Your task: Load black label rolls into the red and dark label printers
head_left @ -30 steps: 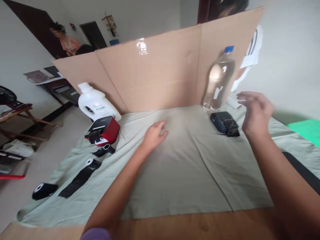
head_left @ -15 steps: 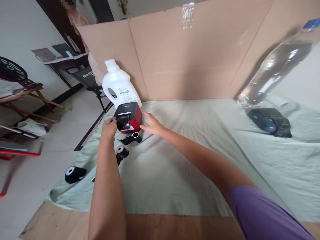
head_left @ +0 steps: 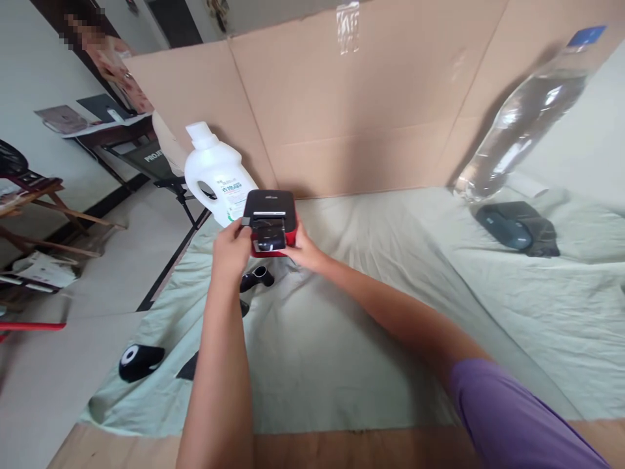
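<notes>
Between my hands is a small black and red label printer (head_left: pixel 271 203), its front turned toward me, with a glossy dark strip at its front slot. My left hand (head_left: pixel 233 244) is closed on the printer's left front side, next to a small grey piece. My right hand (head_left: pixel 305 249) grips the right side, with its thumb at the lower front edge. Just below the printer, a black ribbon roll (head_left: pixel 258 277) with a white-rimmed core lies on the cloth. A second dark roll (head_left: pixel 244 307) is mostly hidden behind my left forearm.
A white detergent bottle (head_left: pixel 219 169) stands behind the printer against a cardboard panel (head_left: pixel 371 104). Another black roll (head_left: pixel 140 362) lies at the cloth's left edge. On the right are a large clear bottle (head_left: pixel 527 124) and a dark mouse (head_left: pixel 505 227). A person (head_left: pixel 112 65) is beyond the panel.
The printer has shifted right and turned to face me more squarely, apparently lifted a little. My right hand has closed in against its side, and my left hand has moved right with it.
</notes>
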Action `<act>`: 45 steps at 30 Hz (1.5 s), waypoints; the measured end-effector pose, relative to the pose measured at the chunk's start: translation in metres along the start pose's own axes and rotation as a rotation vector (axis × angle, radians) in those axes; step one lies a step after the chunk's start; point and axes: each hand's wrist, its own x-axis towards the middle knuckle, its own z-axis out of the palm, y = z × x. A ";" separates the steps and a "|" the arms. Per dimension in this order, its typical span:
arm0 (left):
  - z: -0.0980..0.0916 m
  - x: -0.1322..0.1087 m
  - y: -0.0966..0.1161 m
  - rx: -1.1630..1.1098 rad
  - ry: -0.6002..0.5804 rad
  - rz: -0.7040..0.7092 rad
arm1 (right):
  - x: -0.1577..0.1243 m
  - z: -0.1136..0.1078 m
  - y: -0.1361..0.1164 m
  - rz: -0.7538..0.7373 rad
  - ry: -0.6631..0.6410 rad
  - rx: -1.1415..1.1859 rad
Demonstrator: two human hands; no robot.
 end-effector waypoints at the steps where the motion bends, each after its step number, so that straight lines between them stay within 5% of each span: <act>1: 0.007 -0.007 0.018 -0.039 -0.047 0.027 | -0.008 -0.019 -0.007 -0.028 0.033 0.005; 6: 0.070 -0.061 0.090 -0.255 -0.181 0.162 | -0.075 -0.120 -0.047 -0.010 0.140 -0.107; 12: 0.126 -0.138 0.116 -0.573 -0.343 0.179 | -0.170 -0.183 -0.075 0.078 0.211 -0.268; 20: 0.129 -0.175 0.112 -0.486 -0.289 0.190 | -0.208 -0.188 -0.061 0.041 0.195 -0.368; 39: 0.138 -0.184 0.110 -0.618 -0.184 0.159 | -0.210 -0.188 -0.054 0.019 0.203 -0.451; 45: 0.134 -0.174 0.103 -0.598 -0.242 0.206 | -0.209 -0.189 -0.058 0.034 0.242 -0.398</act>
